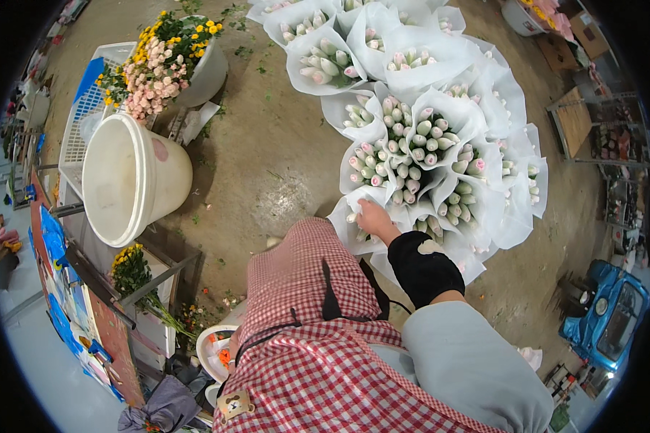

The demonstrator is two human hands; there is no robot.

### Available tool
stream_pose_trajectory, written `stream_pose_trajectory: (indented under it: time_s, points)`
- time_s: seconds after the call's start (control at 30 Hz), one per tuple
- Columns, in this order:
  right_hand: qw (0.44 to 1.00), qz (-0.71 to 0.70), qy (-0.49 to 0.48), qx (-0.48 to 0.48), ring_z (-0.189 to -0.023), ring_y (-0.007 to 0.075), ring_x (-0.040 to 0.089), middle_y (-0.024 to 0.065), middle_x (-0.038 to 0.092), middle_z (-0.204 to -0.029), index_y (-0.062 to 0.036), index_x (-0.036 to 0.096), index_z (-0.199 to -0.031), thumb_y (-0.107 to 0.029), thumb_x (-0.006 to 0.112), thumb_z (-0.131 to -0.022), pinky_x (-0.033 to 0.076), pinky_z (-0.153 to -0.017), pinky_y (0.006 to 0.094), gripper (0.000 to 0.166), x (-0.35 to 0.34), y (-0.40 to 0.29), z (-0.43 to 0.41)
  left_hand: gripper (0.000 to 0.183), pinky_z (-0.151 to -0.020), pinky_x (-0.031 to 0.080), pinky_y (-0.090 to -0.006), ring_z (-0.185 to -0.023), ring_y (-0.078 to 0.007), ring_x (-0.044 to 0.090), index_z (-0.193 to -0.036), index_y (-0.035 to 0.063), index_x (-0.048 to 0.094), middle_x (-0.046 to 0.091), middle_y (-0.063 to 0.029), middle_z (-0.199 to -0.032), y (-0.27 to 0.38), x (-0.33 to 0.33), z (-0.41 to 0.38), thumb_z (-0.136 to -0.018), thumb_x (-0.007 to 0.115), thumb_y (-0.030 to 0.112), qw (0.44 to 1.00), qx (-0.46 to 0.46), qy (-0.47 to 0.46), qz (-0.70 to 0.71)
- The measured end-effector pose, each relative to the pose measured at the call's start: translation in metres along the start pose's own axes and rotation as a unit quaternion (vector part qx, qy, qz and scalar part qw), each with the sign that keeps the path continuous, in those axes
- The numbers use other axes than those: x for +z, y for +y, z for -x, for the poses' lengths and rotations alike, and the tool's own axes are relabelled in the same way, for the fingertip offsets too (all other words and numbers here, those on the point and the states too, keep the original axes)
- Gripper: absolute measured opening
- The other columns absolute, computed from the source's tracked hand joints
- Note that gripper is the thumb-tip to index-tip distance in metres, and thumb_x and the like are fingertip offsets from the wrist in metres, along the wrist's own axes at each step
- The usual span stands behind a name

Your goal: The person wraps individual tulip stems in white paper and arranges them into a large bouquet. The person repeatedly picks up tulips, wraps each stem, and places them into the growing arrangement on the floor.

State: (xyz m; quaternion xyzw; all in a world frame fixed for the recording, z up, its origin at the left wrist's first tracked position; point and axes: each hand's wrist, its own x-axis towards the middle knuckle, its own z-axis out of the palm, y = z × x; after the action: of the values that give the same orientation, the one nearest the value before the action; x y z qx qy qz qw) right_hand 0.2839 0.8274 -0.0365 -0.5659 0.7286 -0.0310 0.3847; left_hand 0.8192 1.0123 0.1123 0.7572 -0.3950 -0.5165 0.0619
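Observation:
My right hand [376, 219] reaches to the near edge of a large cluster of wrapped flower bunches. Its fingers are closed on the white wrapping [363, 241] of the nearest bunch, whose pale buds are partly covered. Next to it, pink-and-green rose buds [368, 165] stand upright inside similar white sleeves. Only a sliver of my left hand [232, 349] shows, low beside my checked apron [325, 346] and near a white bucket [203, 354] with orange flowers [225, 357]. The apron hides the rest of that hand, including its fingertips.
To the left, a large white bucket [165, 178] tilts beside a plastic crate [73, 135]. Pale pink spray roses [157, 76] and yellow flowers [208, 30] lie behind it. A metal-framed table [100, 314] stands at lower left. A blue vehicle [606, 314] is at far right.

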Motion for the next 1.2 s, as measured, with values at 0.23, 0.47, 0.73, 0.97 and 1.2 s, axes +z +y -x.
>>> stream_pose_trajectory:
  time_s: [0.23,0.47,0.73,0.97,1.2]
  points:
    - [0.996,-0.031,0.057,0.064,-0.099,0.0384,0.059,0.0188,0.060,-0.108,-0.0061,0.052,-0.114,-0.020,0.056,-0.085,0.048,-0.084,0.0479,0.033,-0.022,-0.037,-0.002,0.024,-0.072,0.053,-0.0383,-0.083,-0.0305,0.068,-0.101,0.0058,0.068,0.069,-0.0168,-0.092,0.112,0.030,-0.075,-0.088,0.060,0.025,0.962,0.097,-0.162,-0.198]
    - [0.986,-0.026,0.107,0.125,-0.100,0.0386,0.058,0.0191,0.058,-0.112,-0.0037,0.051,-0.122,-0.015,0.059,-0.084,0.048,-0.084,0.0455,0.041,-0.026,-0.043,-0.021,0.028,-0.063,0.049,-0.0318,-0.070,-0.0183,0.066,-0.100,0.0029,0.067,0.067,-0.0105,-0.073,0.182,0.111,-0.254,-0.092,0.059,0.028,0.939,0.154,-0.206,-0.227]
    - [0.985,0.019,0.155,0.071,-0.105,0.0334,0.058,0.0157,0.060,-0.114,-0.0043,0.054,-0.117,-0.013,0.060,-0.081,0.048,-0.087,0.0417,0.037,-0.025,-0.021,-0.101,0.029,-0.074,0.050,-0.0229,-0.084,-0.0133,0.064,-0.119,-0.0050,0.059,0.068,-0.0096,-0.102,0.325,0.293,-0.298,-0.095,0.053,0.012,0.920,0.098,-0.352,0.143]
    - [0.985,0.075,0.126,0.090,-0.111,0.0273,0.056,0.0115,0.062,-0.113,-0.0043,0.053,-0.121,-0.015,0.060,-0.082,0.044,-0.094,0.0411,0.041,-0.006,-0.001,-0.106,0.039,-0.082,0.047,-0.0267,-0.098,-0.0174,0.063,-0.130,0.0001,0.053,0.060,-0.0113,-0.124,0.302,0.397,-0.347,-0.099,0.046,0.023,0.954,0.045,-0.245,0.167]
    - [0.972,-0.022,0.124,0.201,-0.110,0.0258,0.056,0.0104,0.064,-0.109,-0.0059,0.056,-0.120,-0.022,0.057,-0.086,0.041,-0.096,0.0424,0.038,-0.016,0.000,-0.110,0.032,-0.079,0.050,-0.0243,-0.090,-0.0113,0.063,-0.120,0.0035,0.063,0.067,-0.0020,-0.106,0.344,0.393,-0.354,-0.094,0.061,0.021,0.932,-0.034,-0.264,0.246]
